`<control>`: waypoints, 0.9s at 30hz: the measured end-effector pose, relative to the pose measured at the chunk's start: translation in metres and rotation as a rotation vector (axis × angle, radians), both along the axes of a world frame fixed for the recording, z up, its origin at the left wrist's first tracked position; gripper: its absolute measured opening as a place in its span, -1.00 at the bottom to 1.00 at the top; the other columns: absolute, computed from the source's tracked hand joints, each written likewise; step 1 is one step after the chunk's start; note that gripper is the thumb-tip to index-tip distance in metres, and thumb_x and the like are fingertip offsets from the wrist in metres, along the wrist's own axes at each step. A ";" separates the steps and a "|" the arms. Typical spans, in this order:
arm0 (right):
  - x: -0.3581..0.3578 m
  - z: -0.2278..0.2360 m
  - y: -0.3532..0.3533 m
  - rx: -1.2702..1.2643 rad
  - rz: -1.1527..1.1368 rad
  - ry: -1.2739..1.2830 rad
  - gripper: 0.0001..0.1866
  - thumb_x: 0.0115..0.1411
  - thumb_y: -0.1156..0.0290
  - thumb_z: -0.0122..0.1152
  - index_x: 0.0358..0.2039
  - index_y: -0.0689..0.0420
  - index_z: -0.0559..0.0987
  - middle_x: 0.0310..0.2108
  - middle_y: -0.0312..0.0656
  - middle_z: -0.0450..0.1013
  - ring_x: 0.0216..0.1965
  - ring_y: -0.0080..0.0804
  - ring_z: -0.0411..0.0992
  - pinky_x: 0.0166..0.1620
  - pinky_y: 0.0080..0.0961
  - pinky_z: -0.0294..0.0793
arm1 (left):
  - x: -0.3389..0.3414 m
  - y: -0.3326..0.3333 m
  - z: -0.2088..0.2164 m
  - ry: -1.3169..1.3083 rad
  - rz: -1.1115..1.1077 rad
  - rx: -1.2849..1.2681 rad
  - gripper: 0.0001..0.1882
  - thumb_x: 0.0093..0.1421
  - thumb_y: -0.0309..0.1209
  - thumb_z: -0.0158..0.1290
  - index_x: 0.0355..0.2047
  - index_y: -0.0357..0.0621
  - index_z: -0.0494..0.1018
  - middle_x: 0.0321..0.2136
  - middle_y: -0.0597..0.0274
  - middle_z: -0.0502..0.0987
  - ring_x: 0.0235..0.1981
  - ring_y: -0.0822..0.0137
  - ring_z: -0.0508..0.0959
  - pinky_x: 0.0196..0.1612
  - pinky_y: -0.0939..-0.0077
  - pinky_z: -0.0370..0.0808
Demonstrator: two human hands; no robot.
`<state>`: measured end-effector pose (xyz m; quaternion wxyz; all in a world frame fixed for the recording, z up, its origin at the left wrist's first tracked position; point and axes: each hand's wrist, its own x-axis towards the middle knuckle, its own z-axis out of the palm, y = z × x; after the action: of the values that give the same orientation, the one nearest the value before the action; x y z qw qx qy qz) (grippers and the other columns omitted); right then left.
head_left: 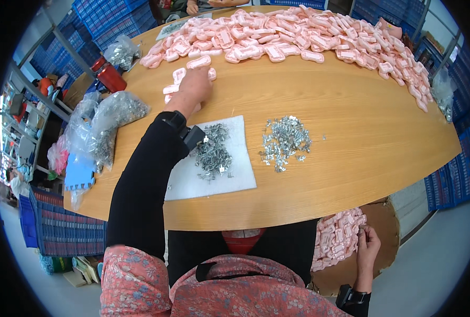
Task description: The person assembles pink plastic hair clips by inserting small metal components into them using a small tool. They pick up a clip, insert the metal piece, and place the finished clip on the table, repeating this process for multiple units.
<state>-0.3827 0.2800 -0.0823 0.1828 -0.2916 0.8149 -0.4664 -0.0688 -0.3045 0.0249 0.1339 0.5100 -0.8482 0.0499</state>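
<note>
My left hand (195, 86) reaches across the table over a small group of pale pink plastic pieces (179, 75). Its back hides most of the fingers, so their grip does not show. Low on the right, below the table edge, my right hand (369, 244) is beside many like pink pieces (336, 238) in a brown carton (388, 232). Its fingers are curled together; what they hold, if anything, is too small to make out. Small metal parts (214, 153) lie heaped on a white foam sheet (240, 182) under my left forearm. Another metal heap (286, 140) sits to its right.
A large pile of pink pieces (277, 37) spans the table's (351, 158) far side. At the left stand a red jar (109, 75) and clear bags of metal parts (116, 113). Blue crates (68, 222) surround the table. Another person's hand (192, 7) shows at the far edge.
</note>
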 end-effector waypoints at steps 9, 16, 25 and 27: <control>0.032 0.078 -0.046 -0.160 0.039 0.096 -0.89 0.28 0.56 0.13 -0.23 0.30 0.59 -0.34 -0.34 0.47 -0.33 -0.65 0.36 -0.22 -0.69 0.37 | -0.023 -0.017 -0.020 -0.064 -0.257 0.000 -0.63 0.20 -0.44 -0.01 0.04 -0.11 0.43 -0.12 -0.10 0.58 -0.04 -0.06 0.56 0.00 0.09 0.48; 0.076 0.123 -0.136 -0.094 0.423 0.330 -0.89 0.15 0.57 0.26 -0.30 0.29 0.56 -0.51 -0.20 0.42 -0.48 -0.53 0.39 -0.40 -0.59 0.36 | -0.024 0.019 0.022 0.018 -0.285 -0.014 -0.63 0.19 -0.25 0.08 -0.05 -0.18 0.51 -0.27 -0.18 0.57 -0.22 -0.15 0.56 -0.14 0.06 0.47; 0.110 0.109 -0.216 -0.094 0.607 0.361 -0.81 0.14 0.44 0.29 -0.23 0.20 0.57 -0.40 -0.07 0.51 -0.39 -0.22 0.51 -0.31 -0.38 0.48 | 0.046 0.157 0.064 0.982 -0.303 1.136 -0.43 0.40 0.01 -0.18 0.19 -0.17 0.35 -0.31 0.08 0.60 -0.29 0.29 0.65 -0.28 0.40 0.59; 0.123 0.101 -0.230 -0.094 0.639 0.423 -0.81 0.14 0.45 0.28 -0.23 0.19 0.57 -0.38 -0.05 0.51 -0.36 -0.18 0.53 -0.28 -0.33 0.50 | 0.076 0.173 0.055 1.289 -0.338 1.452 -0.43 0.41 -0.01 -0.19 0.17 -0.23 0.33 -0.28 0.02 0.59 -0.29 0.24 0.65 -0.27 0.31 0.65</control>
<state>-0.2600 0.0503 0.0188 0.1333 -0.6288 0.6804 -0.3521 0.0068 -0.1311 0.0802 0.2305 0.2700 -0.4991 -0.7905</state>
